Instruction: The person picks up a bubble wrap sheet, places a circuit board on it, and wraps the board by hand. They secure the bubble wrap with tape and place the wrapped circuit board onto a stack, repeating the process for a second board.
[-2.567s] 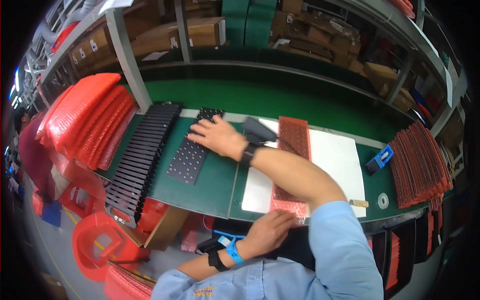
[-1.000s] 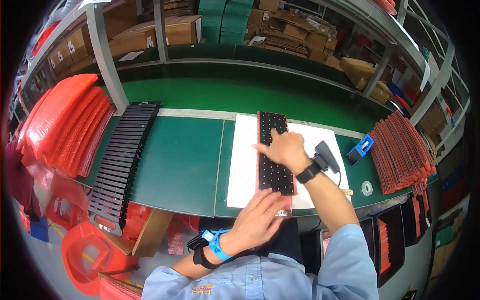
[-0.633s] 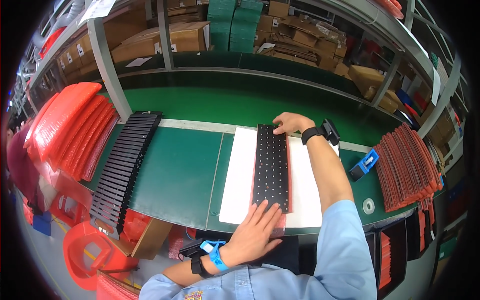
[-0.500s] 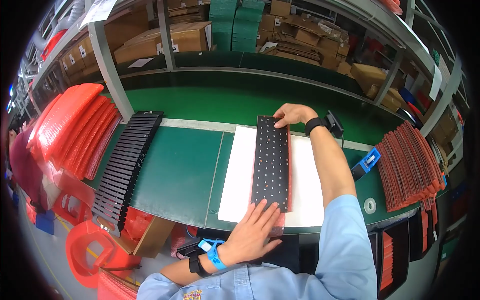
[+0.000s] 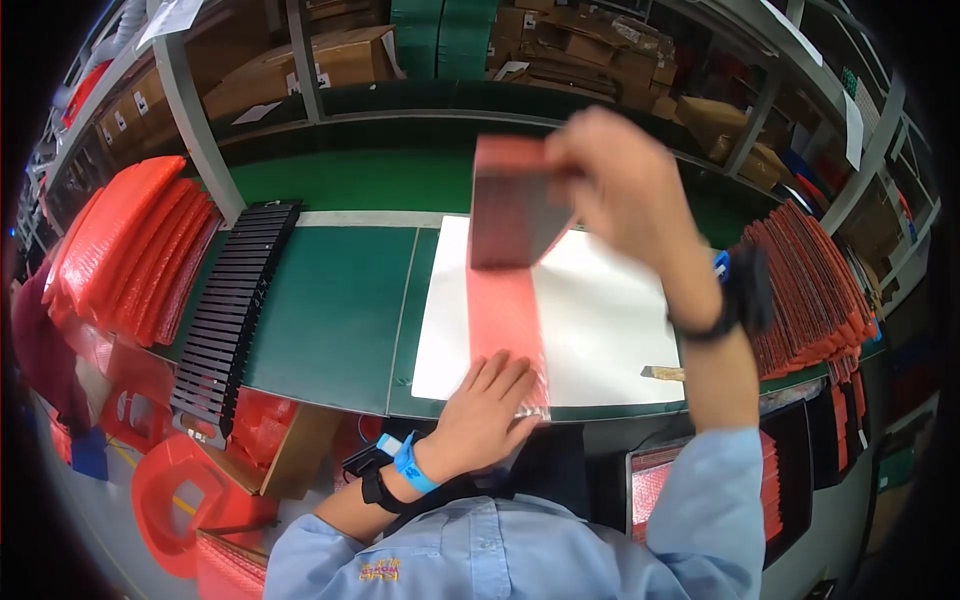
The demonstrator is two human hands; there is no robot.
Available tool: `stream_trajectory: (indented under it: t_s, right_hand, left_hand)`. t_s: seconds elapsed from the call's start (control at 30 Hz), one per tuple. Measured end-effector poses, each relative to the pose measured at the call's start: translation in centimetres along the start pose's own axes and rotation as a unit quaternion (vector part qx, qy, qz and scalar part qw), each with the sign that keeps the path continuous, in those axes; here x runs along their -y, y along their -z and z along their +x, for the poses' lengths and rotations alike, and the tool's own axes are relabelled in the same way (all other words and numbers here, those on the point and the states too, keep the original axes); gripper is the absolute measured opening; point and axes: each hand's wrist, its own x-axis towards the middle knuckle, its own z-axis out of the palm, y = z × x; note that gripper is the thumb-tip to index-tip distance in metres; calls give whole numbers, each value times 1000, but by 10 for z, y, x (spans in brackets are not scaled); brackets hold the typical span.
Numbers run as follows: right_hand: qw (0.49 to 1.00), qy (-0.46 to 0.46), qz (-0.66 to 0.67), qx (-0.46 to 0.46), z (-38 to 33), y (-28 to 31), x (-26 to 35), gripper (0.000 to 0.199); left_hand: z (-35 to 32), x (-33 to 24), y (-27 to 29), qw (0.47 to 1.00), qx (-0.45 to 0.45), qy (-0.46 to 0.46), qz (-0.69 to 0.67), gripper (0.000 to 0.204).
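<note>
The pink strip [image 5: 503, 310] looks like shiny plastic film, the white sheet [image 5: 600, 335] smooth and matt.

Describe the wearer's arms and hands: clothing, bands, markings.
Light blue sleeves, forearms bare below them. Left forearm: a bright blue wristband with a white tab, plus a black band. Right forearm: a black strap carrying a dark block, blurred. Fingers ungloved. No markings legible on either arm.

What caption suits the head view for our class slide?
Left hand on red bubble wrap over a white sheet; blurred right hand at the edge of a dark panel.
</note>
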Motion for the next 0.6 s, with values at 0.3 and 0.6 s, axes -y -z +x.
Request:
stream_trajectory:
  t_s: [0.3,0.6]
  right_hand:
    - [982,-93,15,162,-148,-67,96,24]
    - [949,-200,157,187,-145,-70,81,33]
  left_hand:
    - [-37,-17,8,996,12,-1,-89,48]
    - [-53,-4,2,973,-67,10,-220,35]
